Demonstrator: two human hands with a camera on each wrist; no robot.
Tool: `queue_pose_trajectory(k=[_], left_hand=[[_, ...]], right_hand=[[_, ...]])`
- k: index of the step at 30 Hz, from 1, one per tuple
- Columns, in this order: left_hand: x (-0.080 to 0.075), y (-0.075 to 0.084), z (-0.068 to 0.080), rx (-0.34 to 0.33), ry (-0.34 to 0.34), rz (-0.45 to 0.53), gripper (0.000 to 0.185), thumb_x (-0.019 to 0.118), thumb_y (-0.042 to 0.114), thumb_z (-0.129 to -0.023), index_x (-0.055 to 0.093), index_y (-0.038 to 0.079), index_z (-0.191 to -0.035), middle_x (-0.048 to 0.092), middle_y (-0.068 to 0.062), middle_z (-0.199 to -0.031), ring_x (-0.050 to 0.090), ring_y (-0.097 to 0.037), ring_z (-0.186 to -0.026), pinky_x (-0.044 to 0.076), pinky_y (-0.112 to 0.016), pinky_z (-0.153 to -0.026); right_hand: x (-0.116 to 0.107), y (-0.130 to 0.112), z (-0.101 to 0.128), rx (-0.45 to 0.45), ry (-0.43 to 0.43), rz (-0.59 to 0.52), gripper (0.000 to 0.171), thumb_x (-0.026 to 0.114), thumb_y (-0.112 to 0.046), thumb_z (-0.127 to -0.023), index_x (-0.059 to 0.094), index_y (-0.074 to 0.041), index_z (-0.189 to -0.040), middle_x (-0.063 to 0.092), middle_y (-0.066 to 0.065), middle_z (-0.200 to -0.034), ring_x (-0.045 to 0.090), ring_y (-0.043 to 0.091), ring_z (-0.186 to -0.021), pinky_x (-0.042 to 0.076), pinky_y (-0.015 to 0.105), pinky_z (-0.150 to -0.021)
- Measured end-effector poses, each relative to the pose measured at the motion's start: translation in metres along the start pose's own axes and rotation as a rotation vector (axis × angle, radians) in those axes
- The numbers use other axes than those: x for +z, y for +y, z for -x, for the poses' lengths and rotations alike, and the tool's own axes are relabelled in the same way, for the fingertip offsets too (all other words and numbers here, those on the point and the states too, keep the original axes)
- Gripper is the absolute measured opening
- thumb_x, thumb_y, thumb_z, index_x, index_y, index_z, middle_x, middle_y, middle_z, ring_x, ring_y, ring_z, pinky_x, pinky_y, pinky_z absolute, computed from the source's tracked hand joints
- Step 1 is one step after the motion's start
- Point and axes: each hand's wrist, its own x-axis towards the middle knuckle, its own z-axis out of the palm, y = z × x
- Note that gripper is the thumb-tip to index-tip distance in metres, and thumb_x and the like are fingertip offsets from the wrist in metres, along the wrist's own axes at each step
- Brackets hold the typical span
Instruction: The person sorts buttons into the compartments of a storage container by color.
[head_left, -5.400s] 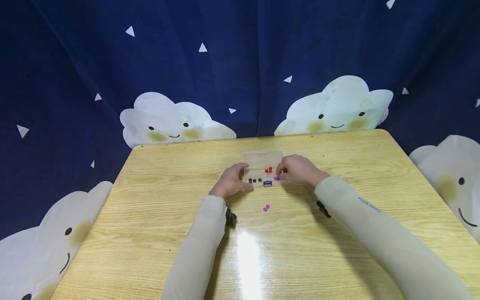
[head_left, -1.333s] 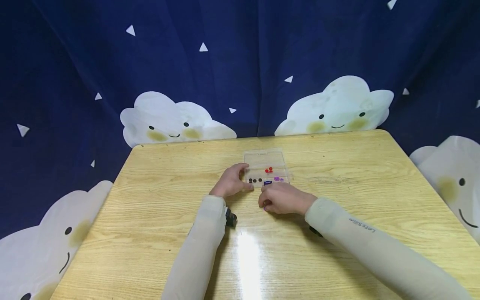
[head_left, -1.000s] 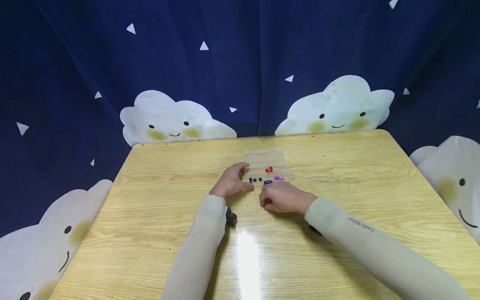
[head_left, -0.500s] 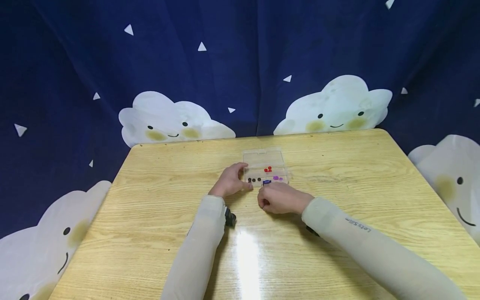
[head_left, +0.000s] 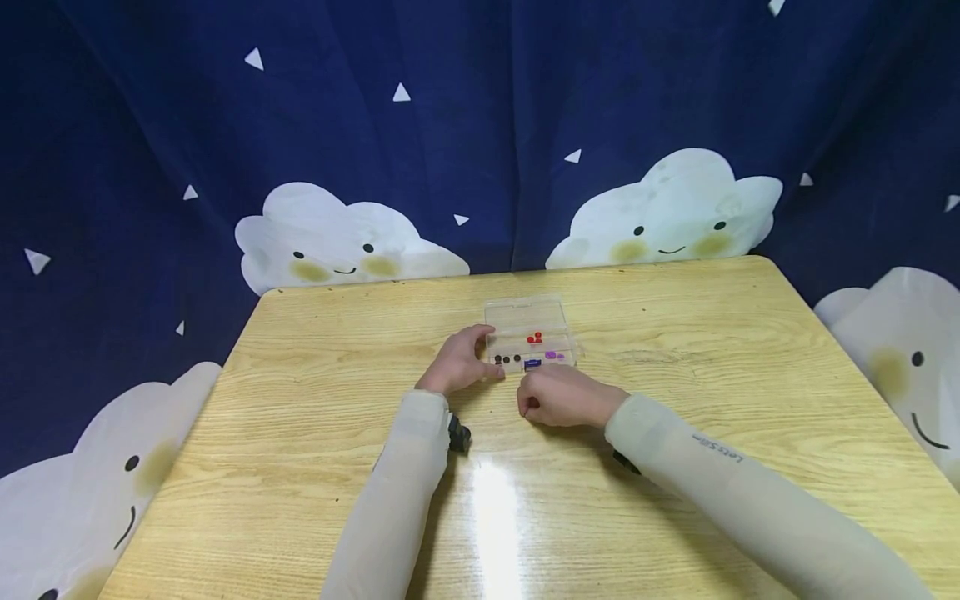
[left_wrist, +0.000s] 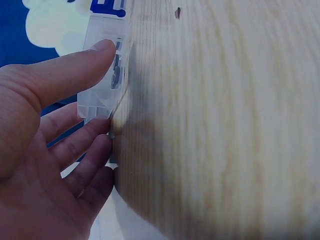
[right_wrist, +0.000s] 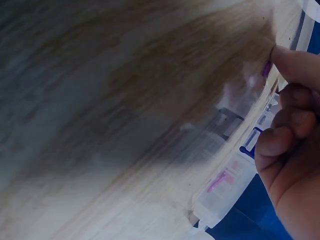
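Note:
A small clear plastic box (head_left: 525,318) lies open on the wooden table (head_left: 300,417), holding red beads (head_left: 535,337), black beads (head_left: 507,358) and purple beads (head_left: 555,356). My left hand (head_left: 480,357) grips the box's left side; in the left wrist view its thumb (left_wrist: 75,70) lies on the box (left_wrist: 102,80) and its fingers curl along the edge. My right hand (head_left: 531,398) sits on the table just in front of the box with its fingers curled. In the right wrist view a tiny purple bead (right_wrist: 266,68) shows at its fingertips (right_wrist: 295,62), close to the box (right_wrist: 235,165).
A blue latch (head_left: 533,363) sits at the box's front edge. A dark blue curtain with white clouds (head_left: 667,217) hangs behind and beside the table. Bare wood stretches left, right and toward me, with a bright glare patch (head_left: 491,517) near the front.
Earlier my right hand was at the box's right side and two purple beads lay on the table. It has moved over that spot, curled up, and edged slightly toward the box. My left hand stayed put.

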Motion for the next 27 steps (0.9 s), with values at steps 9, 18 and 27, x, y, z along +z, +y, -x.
queue_pose_trajectory(k=[9,18,27], left_hand=[[0.000,0.002,0.001,-0.001,0.000,0.016,0.081,0.084,0.018,-0.080,0.044,0.017,-0.150,0.055,-0.010,-0.144,0.051,-0.028,-0.134,0.045,-0.043,-0.111],[-0.001,0.001,0.001,0.003,-0.006,0.007,0.079,0.083,0.020,-0.081,0.043,0.017,-0.150,0.053,-0.011,-0.145,0.050,-0.028,-0.135,0.044,-0.044,-0.112],[-0.001,0.000,0.001,0.013,-0.009,0.003,0.079,0.082,0.020,-0.082,0.043,0.016,-0.151,0.053,-0.012,-0.145,0.050,-0.029,-0.135,0.044,-0.045,-0.111]], right_hand=[[-0.001,0.006,0.002,0.040,0.003,-0.081,0.009,0.073,-0.008,-0.086,0.079,-0.015,-0.085,0.075,-0.005,-0.082,0.065,0.005,-0.075,0.055,0.021,-0.072],[-0.002,0.013,0.003,0.047,0.060,-0.084,0.009,0.073,-0.010,-0.087,0.077,-0.017,-0.083,0.072,-0.009,-0.080,0.060,0.001,-0.071,0.054,0.023,-0.073],[-0.011,0.019,0.005,0.065,0.128,-0.059,0.009,0.071,-0.011,-0.088,0.076,-0.017,-0.083,0.068,-0.009,-0.078,0.055,0.002,-0.070,0.051,0.021,-0.068]])
